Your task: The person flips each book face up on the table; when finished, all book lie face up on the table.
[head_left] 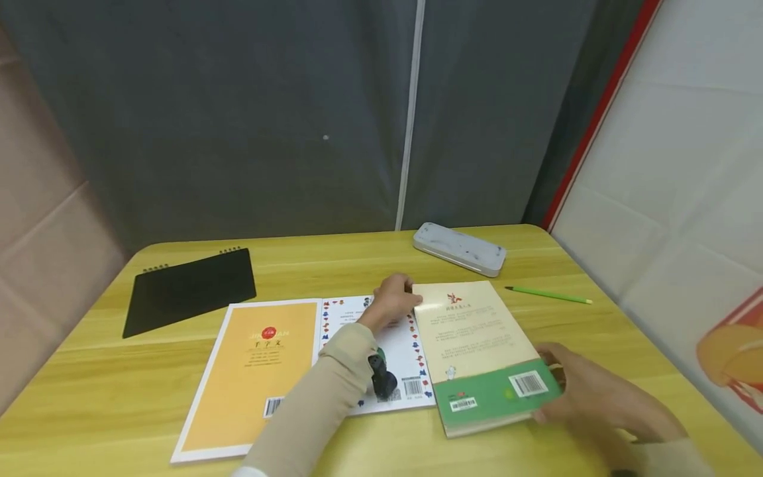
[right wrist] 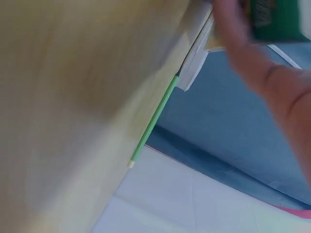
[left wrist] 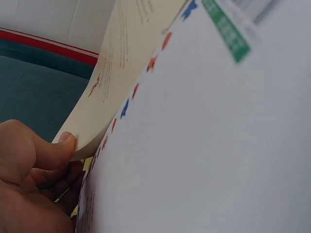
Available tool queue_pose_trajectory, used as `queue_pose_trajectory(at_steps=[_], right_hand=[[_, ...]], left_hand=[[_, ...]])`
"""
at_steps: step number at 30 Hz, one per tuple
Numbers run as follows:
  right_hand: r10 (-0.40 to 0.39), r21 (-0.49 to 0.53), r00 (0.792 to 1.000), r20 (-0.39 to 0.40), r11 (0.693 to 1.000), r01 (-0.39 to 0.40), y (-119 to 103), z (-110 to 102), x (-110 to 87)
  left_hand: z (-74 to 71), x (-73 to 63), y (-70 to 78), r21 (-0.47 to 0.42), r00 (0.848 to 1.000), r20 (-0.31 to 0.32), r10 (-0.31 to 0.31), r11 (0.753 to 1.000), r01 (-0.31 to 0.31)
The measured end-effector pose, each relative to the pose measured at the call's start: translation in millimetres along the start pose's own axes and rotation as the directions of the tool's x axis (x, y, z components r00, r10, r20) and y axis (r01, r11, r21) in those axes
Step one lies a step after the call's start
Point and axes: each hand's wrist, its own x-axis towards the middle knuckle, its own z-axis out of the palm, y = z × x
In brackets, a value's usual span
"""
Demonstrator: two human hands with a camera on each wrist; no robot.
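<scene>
A paperback book (head_left: pixel 477 344) with a cream and green back cover lies at the right of the row of books. Its top left corner is pinched by my left hand (head_left: pixel 393 301), whose thumb presses on the cover in the left wrist view. My right hand (head_left: pixel 596 391) grips the lower right edge, thumb near the bottom corner; the right wrist view shows it blurred beside the green part. Under my left forearm is a white book (head_left: pixel 402 344) with a colourful patterned border, partly hidden. An orange book (head_left: pixel 271 371) with a white margin lies left of it.
A black spiral notebook (head_left: pixel 191 291) lies at the back left of the wooden table (head_left: pixel 77 391). Toward the back right are a grey pencil case (head_left: pixel 459 248) and a green pencil (head_left: pixel 548 295). A dark curtain (head_left: pixel 238 119) hangs behind the table.
</scene>
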Motion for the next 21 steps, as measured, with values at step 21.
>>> queue_pose_trajectory(at_steps=[21], right_hand=[[-0.518, -0.040, 0.679, -0.520, 0.809, 0.587, -75, 17, -41.8]], left_hand=[[9.0, 2.5, 22.5, -0.464, 1.000, 0.014, -0.015, 0.886, 0.020]])
